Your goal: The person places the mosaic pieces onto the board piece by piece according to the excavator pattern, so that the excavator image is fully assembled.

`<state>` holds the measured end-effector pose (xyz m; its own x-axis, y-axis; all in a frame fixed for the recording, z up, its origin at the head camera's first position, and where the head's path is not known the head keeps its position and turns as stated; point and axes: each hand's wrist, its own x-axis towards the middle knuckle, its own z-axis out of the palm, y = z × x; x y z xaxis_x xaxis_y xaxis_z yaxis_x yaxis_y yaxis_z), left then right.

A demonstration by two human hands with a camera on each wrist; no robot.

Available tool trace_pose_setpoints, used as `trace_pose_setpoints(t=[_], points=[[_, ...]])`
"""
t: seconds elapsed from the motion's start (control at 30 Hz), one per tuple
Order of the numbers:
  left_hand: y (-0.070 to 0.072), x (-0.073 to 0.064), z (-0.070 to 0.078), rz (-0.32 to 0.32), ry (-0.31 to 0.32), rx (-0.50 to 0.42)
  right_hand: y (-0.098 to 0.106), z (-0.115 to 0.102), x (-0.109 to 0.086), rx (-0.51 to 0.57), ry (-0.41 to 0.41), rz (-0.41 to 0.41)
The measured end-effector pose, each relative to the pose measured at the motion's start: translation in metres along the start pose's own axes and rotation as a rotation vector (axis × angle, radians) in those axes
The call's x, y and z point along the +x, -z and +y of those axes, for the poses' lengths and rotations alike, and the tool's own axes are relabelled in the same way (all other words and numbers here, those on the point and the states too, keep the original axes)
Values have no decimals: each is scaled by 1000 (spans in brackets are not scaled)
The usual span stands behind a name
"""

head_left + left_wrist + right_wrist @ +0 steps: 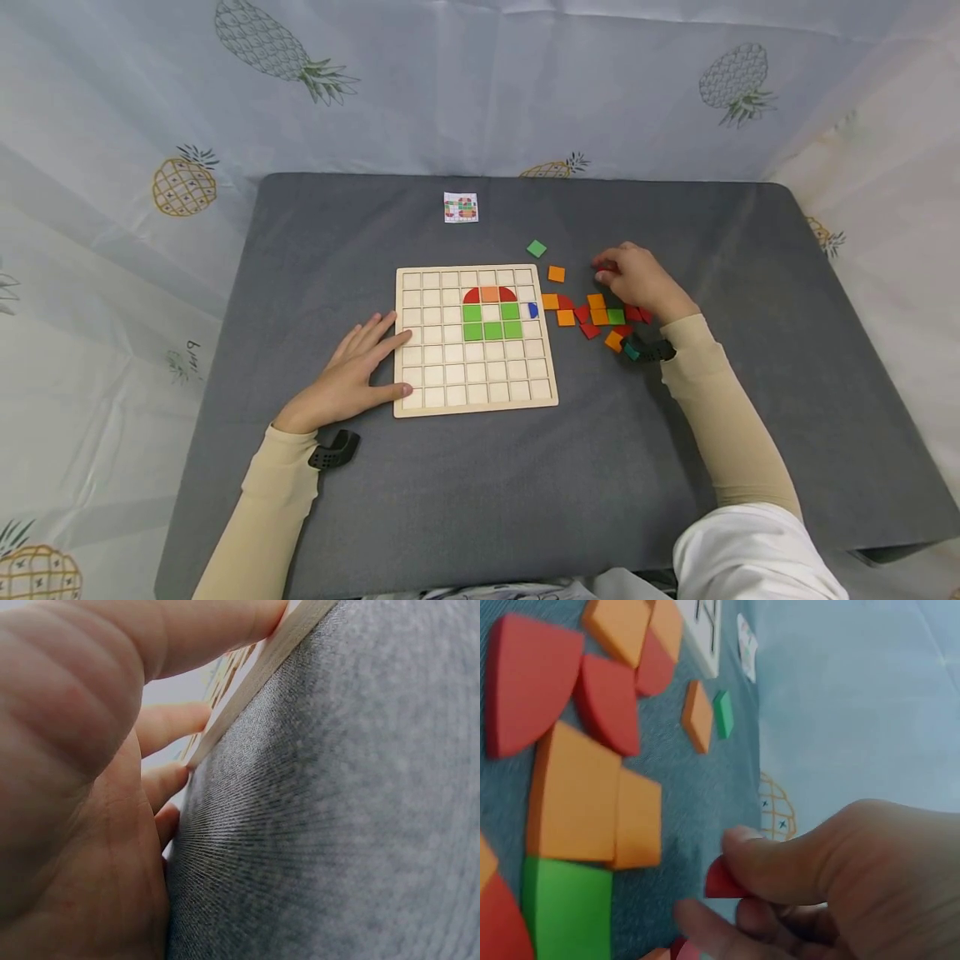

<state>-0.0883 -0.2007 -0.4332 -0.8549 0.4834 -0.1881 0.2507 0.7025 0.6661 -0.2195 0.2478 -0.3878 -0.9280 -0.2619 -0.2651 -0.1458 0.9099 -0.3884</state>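
My left hand (pixel 347 373) lies with fingers spread on the left edge of a wooden grid board (pixel 480 410). Its thumb and fingertips touch the board's rim (pixel 262 671) in the left wrist view. On the grid sit red quarter-circle tiles (pixel 472 296) either side of an orange tile (pixel 489 294), several green tiles (pixel 492 331) and a blue curved tile (pixel 532 310). Right of the board, my right hand (pixel 641 283) pinches a red tile with a curved edge (pixel 721 882) between thumb and fingers, above the loose tiles.
Loose orange tiles (pixel 566 318), red tiles (pixel 590 331) and a green tile (pixel 616 317) lie right of the board. Another green tile (pixel 536 248) lies farther back. A small printed pattern card (pixel 461 207) is near the far edge of the grey table (pixel 465 500).
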Motion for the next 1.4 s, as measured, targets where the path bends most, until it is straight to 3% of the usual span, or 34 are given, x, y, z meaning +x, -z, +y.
trace_pose_setpoints(t=[0.27, 0.4, 0.57, 0.9, 1.1, 1.4], points=[[-1, 0, -1, 1, 2, 3, 4, -13, -4, 168, 6, 167], [-1, 0, -1, 2, 1, 1, 4, -25, -3, 233, 38, 186], [0, 0, -1, 6, -2, 8, -4, -43, 2, 311, 91, 157], [-1, 1, -1, 2, 5, 2, -23, -74, 9, 312, 245, 122], [-2, 0, -2, 6, 7, 6, -37, -90, 11, 299, 318, 27], [-2, 1, -2, 8, 6, 12, -54, -104, 16, 250, 357, -79]])
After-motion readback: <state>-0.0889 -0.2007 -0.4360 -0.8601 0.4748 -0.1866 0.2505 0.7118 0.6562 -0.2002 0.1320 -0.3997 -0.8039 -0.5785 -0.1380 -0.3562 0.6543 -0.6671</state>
